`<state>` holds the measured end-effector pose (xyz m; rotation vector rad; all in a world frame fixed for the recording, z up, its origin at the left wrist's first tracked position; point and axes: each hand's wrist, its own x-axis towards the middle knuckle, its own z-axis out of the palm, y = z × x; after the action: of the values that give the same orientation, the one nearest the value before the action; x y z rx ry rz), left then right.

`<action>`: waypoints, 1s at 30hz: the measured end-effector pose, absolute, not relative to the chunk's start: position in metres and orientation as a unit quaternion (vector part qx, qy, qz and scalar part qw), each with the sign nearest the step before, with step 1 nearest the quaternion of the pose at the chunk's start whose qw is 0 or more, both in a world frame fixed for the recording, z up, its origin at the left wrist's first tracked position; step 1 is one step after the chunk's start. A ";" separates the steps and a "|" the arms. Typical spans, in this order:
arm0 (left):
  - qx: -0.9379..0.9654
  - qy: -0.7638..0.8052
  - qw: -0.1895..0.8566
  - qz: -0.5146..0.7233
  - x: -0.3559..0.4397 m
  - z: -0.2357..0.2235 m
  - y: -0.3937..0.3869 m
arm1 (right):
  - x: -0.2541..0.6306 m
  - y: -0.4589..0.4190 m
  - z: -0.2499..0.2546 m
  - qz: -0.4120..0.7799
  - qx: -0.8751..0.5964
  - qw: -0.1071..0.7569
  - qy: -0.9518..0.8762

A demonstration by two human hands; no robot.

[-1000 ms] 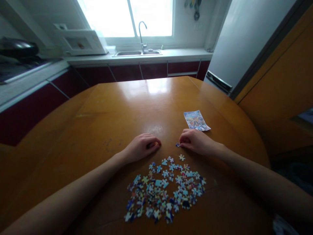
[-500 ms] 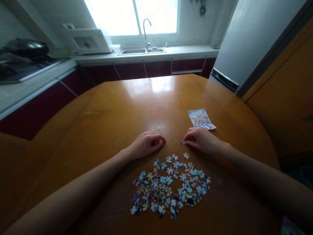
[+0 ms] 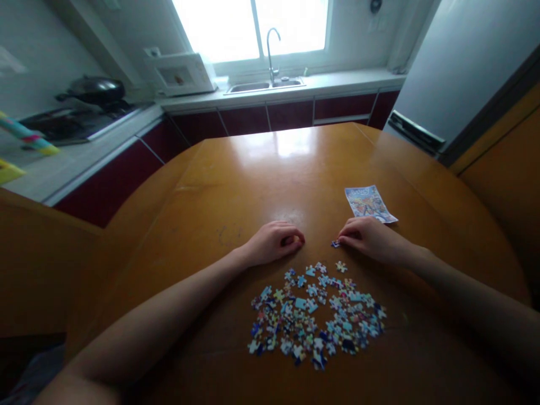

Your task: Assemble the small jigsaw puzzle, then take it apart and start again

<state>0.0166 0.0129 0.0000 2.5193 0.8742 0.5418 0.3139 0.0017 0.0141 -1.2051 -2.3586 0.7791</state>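
Many small jigsaw puzzle pieces [image 3: 300, 304] lie loose in a spread heap on the wooden table, close to me. Just beyond the heap's right side, my right hand [image 3: 373, 238] pinches a dark blue and white puzzle piece [image 3: 335, 243] at the tabletop, between thumb and fingers. My left hand [image 3: 276, 243] rests on the table beyond the heap's left side, its fingers curled closed; whatever may be inside is hidden. A printed picture sheet [image 3: 370, 203] lies flat behind my right hand, which covers its near edge. One piece [image 3: 341, 266] sits slightly apart from the heap.
The round wooden table [image 3: 261, 185] reaches toward a counter with a sink [image 3: 265, 85] and faucet under a window. A wok [image 3: 95, 90] stands on the stove at the left, near a white microwave [image 3: 185, 73]. At the right is a fridge [image 3: 464, 79].
My view has turned to the left, so everything appears farther right, and a colourful object shows at the left edge. Both hands keep nearly the same place and grip on the table.
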 end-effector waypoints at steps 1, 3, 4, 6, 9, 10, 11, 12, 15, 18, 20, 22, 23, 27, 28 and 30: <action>0.905 0.315 0.209 0.195 0.017 0.000 0.013 | 0.314 0.002 0.014 0.278 -0.429 0.191 -0.838; 0.905 0.314 0.209 0.195 0.017 0.002 0.012 | 0.314 0.002 0.014 0.279 -0.429 0.194 -0.837; 0.905 0.313 0.210 0.195 0.017 0.003 0.012 | 0.314 0.002 0.014 0.279 -0.428 0.196 -0.837; 0.905 0.310 0.212 0.198 0.018 0.004 0.011 | 0.314 0.002 0.013 0.278 -0.427 0.199 -0.837; 0.905 0.306 0.215 0.202 0.018 0.004 0.011 | 0.315 0.003 0.012 0.277 -0.425 0.196 -0.839; 0.905 0.306 0.214 0.203 0.018 0.004 0.011 | 0.315 0.004 0.012 0.276 -0.425 0.192 -0.840; 0.905 0.306 0.213 0.204 0.017 0.003 0.011 | 0.315 0.004 0.012 0.276 -0.425 0.188 -0.841; 0.906 0.306 0.212 0.203 0.017 0.002 0.012 | 0.315 0.004 0.013 0.276 -0.425 0.184 -0.842; 0.907 0.305 0.214 0.196 0.016 0.000 0.012 | 0.315 0.005 0.014 0.279 -0.425 0.181 -0.842; 0.906 0.306 0.216 0.197 0.016 0.000 0.012 | 0.316 0.006 0.013 0.284 -0.425 0.179 -0.841; 0.906 0.304 0.216 0.200 0.016 0.000 0.012 | 0.317 0.006 0.012 0.286 -0.427 0.180 -0.839; 0.906 0.302 0.216 0.202 0.016 -0.001 0.012 | 0.317 0.007 0.011 0.287 -0.427 0.183 -0.838; 0.907 0.301 0.217 0.202 0.016 -0.001 0.012 | 0.318 0.006 0.011 0.289 -0.427 0.183 -0.837; 0.906 0.305 0.215 0.198 0.016 -0.002 0.012 | 0.316 0.004 0.013 0.293 -0.420 0.170 -0.842; 0.906 0.307 0.215 0.198 0.016 -0.002 0.012 | 0.316 0.004 0.014 0.291 -0.415 0.164 -0.846; 0.905 0.309 0.215 0.197 0.016 -0.002 0.012 | 0.315 0.003 0.015 0.285 -0.405 0.155 -0.855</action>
<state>0.0157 0.0122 -0.0021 2.5106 0.8565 0.5476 0.3151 0.0025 0.0153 -1.1600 -2.4498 0.8162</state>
